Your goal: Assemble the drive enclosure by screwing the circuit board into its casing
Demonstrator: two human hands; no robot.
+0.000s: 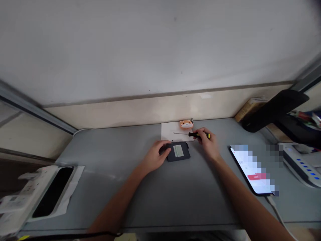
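Your left hand point(153, 156) cups the small dark device point(180, 155) on the bench point(190, 197); it looks light and stiff, so hold its edges. Your right hand point(205, 142) grips the yellow-and-black screwdriver point(198, 135) by its handle.

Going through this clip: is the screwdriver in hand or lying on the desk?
In hand: the right hand holds the screwdriver by its black-and-yellow handle, the thin shaft pointing left over the white paper.
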